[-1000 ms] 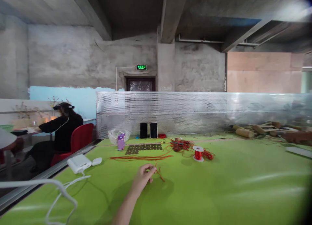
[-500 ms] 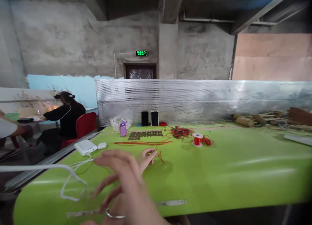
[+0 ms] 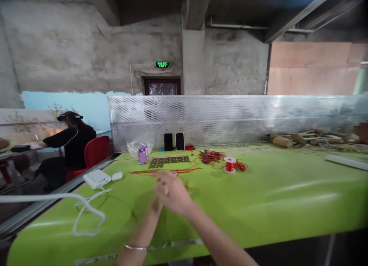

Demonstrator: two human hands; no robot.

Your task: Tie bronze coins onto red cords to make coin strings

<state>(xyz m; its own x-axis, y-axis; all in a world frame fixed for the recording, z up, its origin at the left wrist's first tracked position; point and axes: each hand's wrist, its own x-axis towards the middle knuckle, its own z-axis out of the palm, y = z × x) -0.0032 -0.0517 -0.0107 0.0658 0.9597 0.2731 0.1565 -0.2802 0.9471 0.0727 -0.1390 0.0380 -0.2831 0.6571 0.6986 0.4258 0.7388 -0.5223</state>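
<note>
My right hand point(image 3: 176, 191) is above the green table, blurred, and overlaps my left hand point(image 3: 160, 193), which is mostly hidden behind it. A bangle point(image 3: 136, 247) circles my left wrist. Thin red cord point(image 3: 186, 181) trails out past the hands to the right; which hand grips it is hidden. Just beyond the hands lie long red cords point(image 3: 140, 172) stretched side by side. Behind them are rows of round brown coin-like discs point(image 3: 169, 161). Farther right are a tangled red cord bundle point(image 3: 211, 156) and a white spool of red cord point(image 3: 229, 165).
A white power bank point(image 3: 97, 179) and white cable point(image 3: 89, 214) are at the left. Two phones point(image 3: 179, 141) and a purple box point(image 3: 143, 154) stand near the mesh partition point(image 3: 201, 120). Wooden mallets point(image 3: 281, 141) lie at the back right. A person point(image 3: 73, 141) sits at the far left.
My right hand has moved forward, away from the camera, and now overlaps my left hand. The view has shifted slightly to the right.
</note>
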